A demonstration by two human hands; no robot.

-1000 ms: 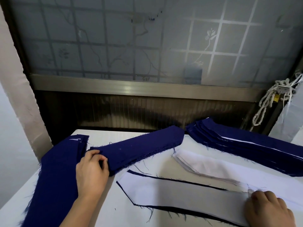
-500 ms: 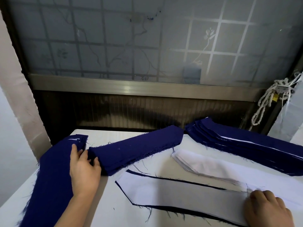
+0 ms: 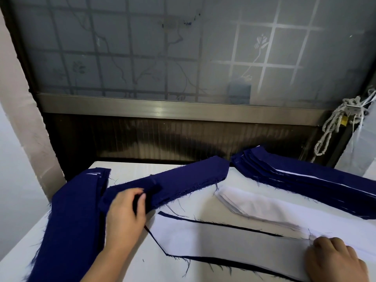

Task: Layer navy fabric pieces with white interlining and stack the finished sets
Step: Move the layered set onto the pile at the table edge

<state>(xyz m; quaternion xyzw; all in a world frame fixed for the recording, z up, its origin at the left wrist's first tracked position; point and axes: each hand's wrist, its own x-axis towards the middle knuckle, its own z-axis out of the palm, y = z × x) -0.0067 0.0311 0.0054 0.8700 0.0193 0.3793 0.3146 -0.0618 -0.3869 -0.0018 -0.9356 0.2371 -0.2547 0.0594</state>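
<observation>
A pile of navy fabric pieces [image 3: 183, 180] lies across the table's middle. My left hand [image 3: 126, 212] pinches the near end of its top piece and lifts that edge. In front lies a white interlining piece [image 3: 223, 243] laid on a navy piece whose dark edge shows around it. My right hand [image 3: 333, 259] rests on the right end of this set, its fingers curled and pressing down. A stack of white interlining [image 3: 254, 204] lies behind the set. A stack of navy-and-white sets [image 3: 305, 180] sits at the back right.
A second navy pile [image 3: 73, 220] runs down the left side of the white table [image 3: 132, 267] to its left edge. A frosted window and dark wall panel stand right behind the table. A knotted rope [image 3: 333, 127] hangs at the far right.
My left hand moved from the end of the middle navy pile over to the left pile, then came back and now lifts the top navy piece's edge. My right hand has stayed in place.
</observation>
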